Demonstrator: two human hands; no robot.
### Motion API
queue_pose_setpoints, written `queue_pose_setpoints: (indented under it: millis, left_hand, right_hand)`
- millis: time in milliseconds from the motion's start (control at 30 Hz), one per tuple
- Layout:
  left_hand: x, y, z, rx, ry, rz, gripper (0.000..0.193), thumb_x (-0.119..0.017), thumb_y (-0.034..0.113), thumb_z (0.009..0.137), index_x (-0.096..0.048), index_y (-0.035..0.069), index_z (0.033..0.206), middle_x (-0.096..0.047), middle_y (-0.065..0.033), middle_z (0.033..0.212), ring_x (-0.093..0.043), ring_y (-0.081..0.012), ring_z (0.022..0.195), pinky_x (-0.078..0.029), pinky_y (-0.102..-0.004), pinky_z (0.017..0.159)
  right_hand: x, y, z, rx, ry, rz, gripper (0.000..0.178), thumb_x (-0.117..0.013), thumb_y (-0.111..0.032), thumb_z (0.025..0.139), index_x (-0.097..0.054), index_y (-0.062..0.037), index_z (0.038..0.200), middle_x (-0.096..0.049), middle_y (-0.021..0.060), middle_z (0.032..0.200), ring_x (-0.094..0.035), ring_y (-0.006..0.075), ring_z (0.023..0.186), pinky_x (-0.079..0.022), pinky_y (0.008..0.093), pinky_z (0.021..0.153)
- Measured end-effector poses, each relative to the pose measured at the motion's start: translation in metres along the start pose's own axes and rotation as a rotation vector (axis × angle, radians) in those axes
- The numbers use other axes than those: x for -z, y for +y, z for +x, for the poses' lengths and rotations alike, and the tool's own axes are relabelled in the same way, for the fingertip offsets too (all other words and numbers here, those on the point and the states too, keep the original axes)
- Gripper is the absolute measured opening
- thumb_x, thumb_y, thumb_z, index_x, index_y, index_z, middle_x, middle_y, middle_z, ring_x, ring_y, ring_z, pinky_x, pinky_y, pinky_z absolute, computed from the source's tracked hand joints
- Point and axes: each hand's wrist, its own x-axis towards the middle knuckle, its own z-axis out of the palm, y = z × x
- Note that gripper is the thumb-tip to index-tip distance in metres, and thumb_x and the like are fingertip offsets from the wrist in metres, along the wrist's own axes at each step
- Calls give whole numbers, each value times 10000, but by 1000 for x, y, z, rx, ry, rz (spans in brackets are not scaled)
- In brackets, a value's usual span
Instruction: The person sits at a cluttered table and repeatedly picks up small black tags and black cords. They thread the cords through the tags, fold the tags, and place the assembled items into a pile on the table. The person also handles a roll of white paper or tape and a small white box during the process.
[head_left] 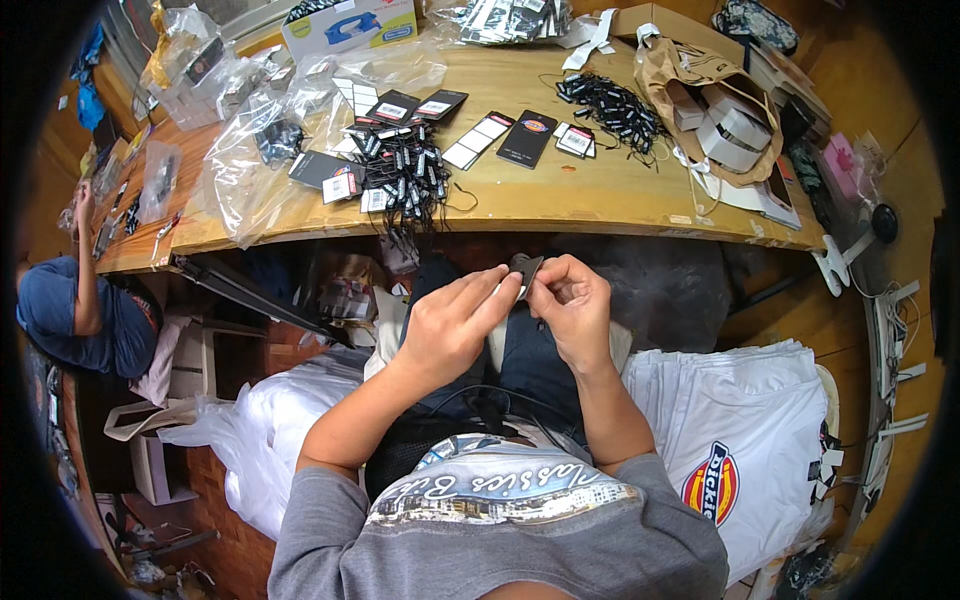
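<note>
Tag (527, 271), dark, held above the lap (535, 365) near the table (580, 205) edge: clasped along its left side by the left grip (450, 318), pinched at its right edge by the right grip (572, 308), upper part bare between both. Apart from the heaped black strings (408, 175).

Worn garments comprise a grey short-sleeved fabric T-shirt (540, 555) with a white-lettered cityscape chest print (500, 497), and dark navy trousers (543, 368).
</note>
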Motion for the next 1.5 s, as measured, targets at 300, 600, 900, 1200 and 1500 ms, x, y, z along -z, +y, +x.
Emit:
queue_pose_setpoints:
  millis: [300, 600, 900, 1200, 1500]
  left_hand:
    - [-2, -1, 7, 524, 242, -527, 149, -517, -91, 722, -575, -34, 847, -513, -71, 768, -534, -117, 725, -439, -218, 627]
    - [2, 7, 11, 249, 248, -354, 215, -566, -105, 653, -598, -16, 846, -588, -108, 815, -584, -175, 696, -462, -235, 588]
    - [19, -11, 10, 420, -77, -740, 131, -539, -42, 726, -587, -30, 847, -584, -85, 811, -556, -137, 702, -445, -230, 618]
    - [10, -16, 7, 411, -79, -762, 54, -593, -42, 684, -554, -27, 719, -545, -69, 768, -518, -125, 730, -423, -231, 648]
    - [40, -26, 3, 587, 124, -855, 42, -512, -56, 726, -484, -26, 732, -547, -120, 835, -541, -119, 735, -446, -225, 684]
  right_hand:
    - [-5, -3, 1, 203, 17, -346, 68, -599, 25, 705, -533, 11, 709, -541, 30, 669, -481, 58, 564, -389, 178, 502]
    - [-11, -4, 0, 308, 63, -390, 84, -601, 39, 687, -521, 14, 698, -534, 45, 640, -478, 76, 535, -384, 188, 478]
    - [-9, -17, -2, 337, -49, -526, 87, -610, 34, 681, -531, 24, 716, -553, 70, 682, -517, 111, 567, -397, 200, 489]
    - [-10, -19, -4, 306, -203, -593, 85, -615, 12, 675, -540, 16, 716, -558, 82, 692, -546, 156, 583, -418, 234, 498]
    - [24, -19, -3, 80, -259, -530, 106, -613, -34, 711, -601, 3, 810, -588, 46, 709, -541, 91, 637, -418, 200, 590]
